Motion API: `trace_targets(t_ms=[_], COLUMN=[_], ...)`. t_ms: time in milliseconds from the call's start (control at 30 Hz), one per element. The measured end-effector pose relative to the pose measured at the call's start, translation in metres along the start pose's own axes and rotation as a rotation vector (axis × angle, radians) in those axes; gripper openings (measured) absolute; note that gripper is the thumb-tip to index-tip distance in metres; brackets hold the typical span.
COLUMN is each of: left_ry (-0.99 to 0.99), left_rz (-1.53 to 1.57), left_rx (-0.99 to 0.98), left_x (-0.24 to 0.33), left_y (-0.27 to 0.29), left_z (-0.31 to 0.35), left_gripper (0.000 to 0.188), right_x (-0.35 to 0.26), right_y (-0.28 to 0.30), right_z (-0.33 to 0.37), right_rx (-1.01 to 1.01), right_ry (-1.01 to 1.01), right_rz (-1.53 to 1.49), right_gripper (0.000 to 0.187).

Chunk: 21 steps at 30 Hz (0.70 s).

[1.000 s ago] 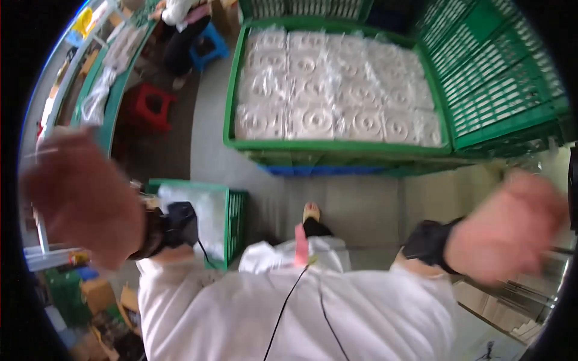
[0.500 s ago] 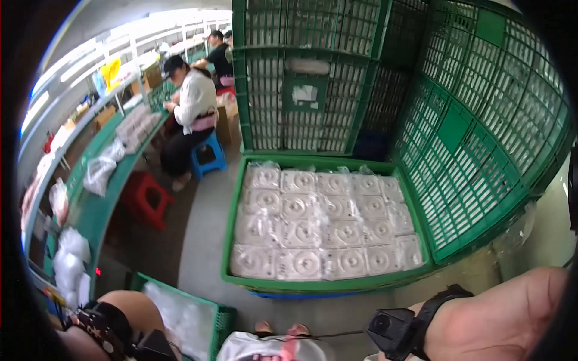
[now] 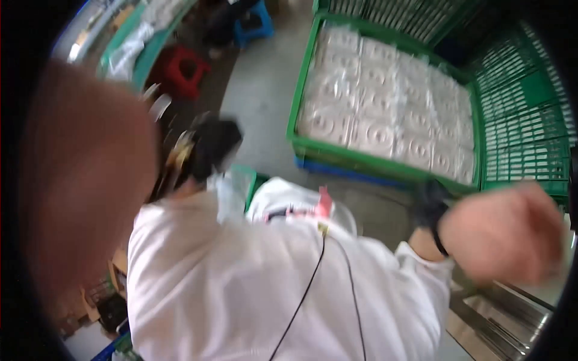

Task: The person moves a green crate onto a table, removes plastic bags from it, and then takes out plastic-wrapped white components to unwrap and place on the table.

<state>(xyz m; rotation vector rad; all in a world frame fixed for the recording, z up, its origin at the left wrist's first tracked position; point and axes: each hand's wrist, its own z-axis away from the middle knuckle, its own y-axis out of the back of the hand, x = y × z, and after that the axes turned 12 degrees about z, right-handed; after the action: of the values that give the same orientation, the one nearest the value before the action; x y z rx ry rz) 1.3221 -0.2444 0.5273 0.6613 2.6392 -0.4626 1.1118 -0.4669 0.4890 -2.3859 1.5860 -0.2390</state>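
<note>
My left hand [image 3: 93,174] is raised large and close at the left side of the view, smeared by motion. A black wrist device [image 3: 214,144] is strapped behind it. At the right my right hand [image 3: 506,234] is also blurred, with its fingers turned away; a black band and device [image 3: 430,201] circle its wrist. Neither hand shows a held thing. Ahead, between and beyond the hands, lies a green crate [image 3: 295,114] filled with rows of pale square parts [image 3: 379,135] with round rings, wrapped in clear plastic. My right hand is the nearer one to it.
Tall green slatted crates [image 3: 518,144] stand at the right and behind the filled one. A red stool [image 3: 183,72] and a blue stool [image 3: 253,24] sit by the green workbench [image 3: 144,60]. A smaller green crate [image 3: 244,180] holds clear plastic. Cables hang down my white top [image 3: 265,289].
My view has tilted down and turned, so the filled crate now appears higher and farther right. My left hand has risen into view; my right hand has shifted a little and blurred.
</note>
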Motion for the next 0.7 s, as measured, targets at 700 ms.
trace_targets(t_ms=[700], left_ry=[2.18], left_rz=[-0.104], left_rx=[-0.108], left_x=[0.164], left_y=[0.09], left_z=[0.426], left_gripper=[0.024], right_x=[-0.087], right_y=[-0.044], right_z=[0.37], right_rx=[-1.77], right_ry=[-0.504], right_rz=[0.898], right_gripper=[0.029])
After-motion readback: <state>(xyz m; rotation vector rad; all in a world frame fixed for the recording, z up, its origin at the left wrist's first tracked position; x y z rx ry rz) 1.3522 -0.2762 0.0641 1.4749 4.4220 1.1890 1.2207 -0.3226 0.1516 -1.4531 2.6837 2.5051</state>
